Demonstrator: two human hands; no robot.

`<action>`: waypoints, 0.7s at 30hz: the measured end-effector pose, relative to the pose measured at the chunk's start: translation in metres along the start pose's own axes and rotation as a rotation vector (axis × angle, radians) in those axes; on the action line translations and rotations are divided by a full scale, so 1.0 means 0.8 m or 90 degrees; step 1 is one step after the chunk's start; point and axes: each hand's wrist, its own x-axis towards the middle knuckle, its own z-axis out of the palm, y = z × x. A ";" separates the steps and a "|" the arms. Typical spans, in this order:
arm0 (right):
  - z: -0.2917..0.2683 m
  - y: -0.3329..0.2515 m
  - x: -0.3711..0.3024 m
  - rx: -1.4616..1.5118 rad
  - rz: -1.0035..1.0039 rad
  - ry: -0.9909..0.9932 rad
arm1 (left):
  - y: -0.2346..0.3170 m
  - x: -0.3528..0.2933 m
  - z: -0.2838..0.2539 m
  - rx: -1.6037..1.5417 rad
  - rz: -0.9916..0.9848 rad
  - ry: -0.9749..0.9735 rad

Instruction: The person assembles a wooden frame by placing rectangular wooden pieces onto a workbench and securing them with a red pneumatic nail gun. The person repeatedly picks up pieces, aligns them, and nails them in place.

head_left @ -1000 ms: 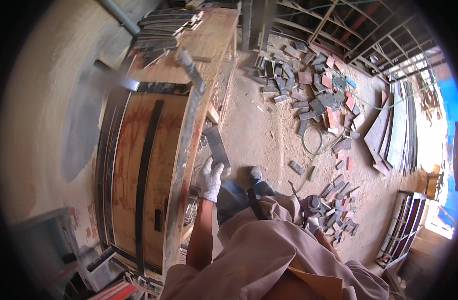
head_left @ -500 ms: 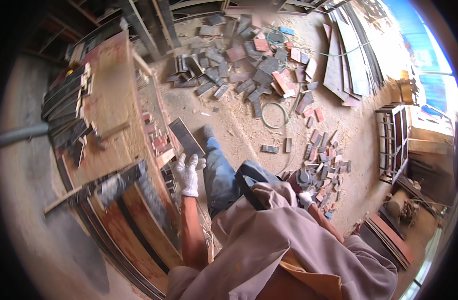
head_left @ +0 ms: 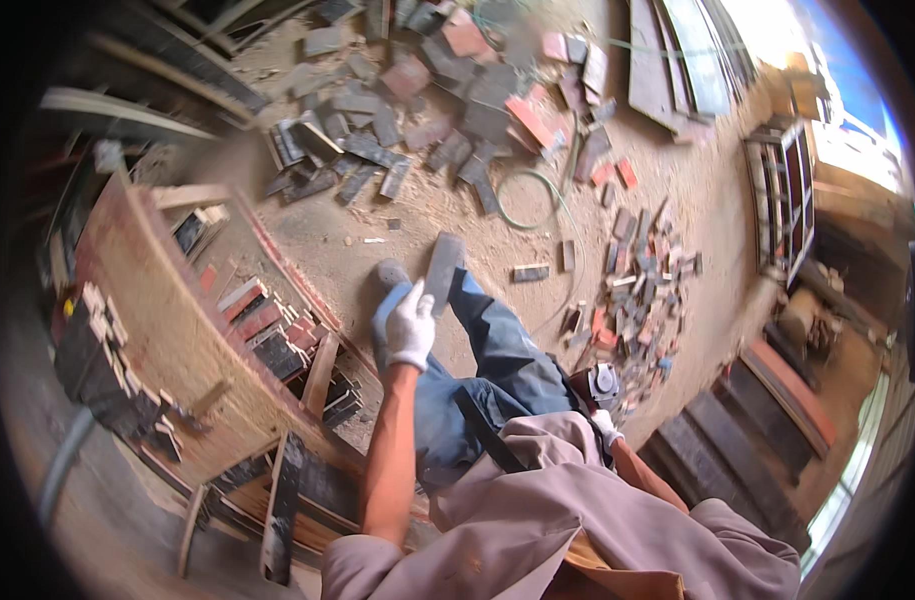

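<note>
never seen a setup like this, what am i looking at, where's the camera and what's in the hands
There is no robot here, just a person in white gloves. A wide fisheye camera on their head looks down, so straight edges bend near the rim. The left hand holds a dark board. The right hand holds a tool; its exact kind is hard to tell. Dark and reddish offcuts lie scattered over the dusty floor, and a wooden bench stands at left.

No readable text, no legible labels, numbers or signs
</note>
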 end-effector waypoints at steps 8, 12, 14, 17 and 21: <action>0.092 -0.038 -0.025 0.026 0.129 -0.040 | 0.057 0.078 0.202 -0.107 0.123 -0.531; 0.154 -0.058 -0.025 0.039 0.223 -0.059 | -0.093 0.238 0.193 0.070 0.018 -0.179; 0.176 -0.086 -0.021 0.031 0.272 -0.066 | -0.222 0.332 0.163 0.232 0.073 0.023; 0.202 -0.119 0.012 0.016 0.324 -0.069 | -0.347 0.472 0.114 0.398 -0.197 -0.025; 0.205 -0.151 0.055 -0.028 0.355 -0.084 | -0.491 0.576 0.091 0.500 -0.119 0.084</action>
